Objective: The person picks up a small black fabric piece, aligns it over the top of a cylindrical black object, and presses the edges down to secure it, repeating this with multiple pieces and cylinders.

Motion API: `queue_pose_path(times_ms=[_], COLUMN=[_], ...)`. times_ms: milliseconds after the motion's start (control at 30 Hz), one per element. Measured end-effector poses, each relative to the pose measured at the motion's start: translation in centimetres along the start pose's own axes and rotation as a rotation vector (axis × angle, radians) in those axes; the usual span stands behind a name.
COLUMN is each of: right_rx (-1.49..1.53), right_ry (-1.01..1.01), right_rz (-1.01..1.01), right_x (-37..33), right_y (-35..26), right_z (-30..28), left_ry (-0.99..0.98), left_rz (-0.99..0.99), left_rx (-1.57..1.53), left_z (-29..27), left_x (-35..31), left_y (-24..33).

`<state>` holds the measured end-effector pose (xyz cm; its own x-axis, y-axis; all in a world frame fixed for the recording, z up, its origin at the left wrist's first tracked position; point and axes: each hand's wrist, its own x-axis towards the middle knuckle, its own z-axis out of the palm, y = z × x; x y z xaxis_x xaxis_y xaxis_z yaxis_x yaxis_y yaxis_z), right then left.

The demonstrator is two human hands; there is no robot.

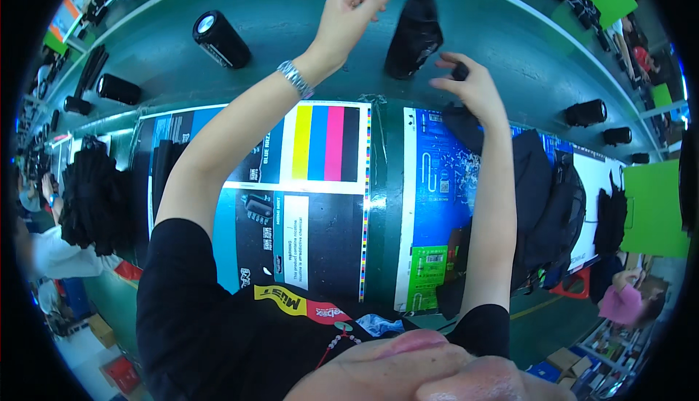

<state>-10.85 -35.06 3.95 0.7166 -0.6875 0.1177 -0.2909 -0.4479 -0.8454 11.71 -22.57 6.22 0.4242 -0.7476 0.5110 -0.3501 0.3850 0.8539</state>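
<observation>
A black cylindrical thing in a limp black drawstring-like pouch [413, 41] stands on the green surface ahead, its top leaning to the right. Just left of the pouch's top, my left hand [353, 19] is raised, fingers loosely bent, nothing visible in it; a metal watch [295, 78] circles that wrist. My right hand [472, 88] is to the lower right of the pouch and apart from it. Between its thumb and fingers shows a small dark thing [460, 72], too small to name.
Black cylindrical speakers stand or lie along the green belt: one [220, 39] to the left, another [118, 89] farther left, one [586, 113] to the right. Black pouches are piled at left [91, 197] and right [535, 183] on the printed sheets [291, 197]. Other people sit at both sides.
</observation>
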Motion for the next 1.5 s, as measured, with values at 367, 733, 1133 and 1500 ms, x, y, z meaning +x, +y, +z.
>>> queue_pose_path(times_ms=[367, 733, 1133, 1500], right_rx=[0.913, 0.809, 0.203, 1.334], right_ry=[0.453, 0.484, 0.608, 0.485], right_rz=[0.255, -0.024, -0.102, 0.133], right_x=[13.2, 8.9, 7.5, -4.0], right_y=[-0.3, 4.6, 6.9, -5.7], right_z=[2.0, 6.6, 5.4, 2.0], left_ry=[0.356, 0.297, 0.204, -0.129], left_rz=[-0.553, -0.373, -0.368, -0.409], left_rx=[-0.404, -0.56, -0.216, -0.009], left_z=[11.9, 10.7, 10.2, 3.1], left_x=[2.8, 0.6, 0.1, -11.3], left_y=[-4.3, -7.8, -10.7, 3.4])
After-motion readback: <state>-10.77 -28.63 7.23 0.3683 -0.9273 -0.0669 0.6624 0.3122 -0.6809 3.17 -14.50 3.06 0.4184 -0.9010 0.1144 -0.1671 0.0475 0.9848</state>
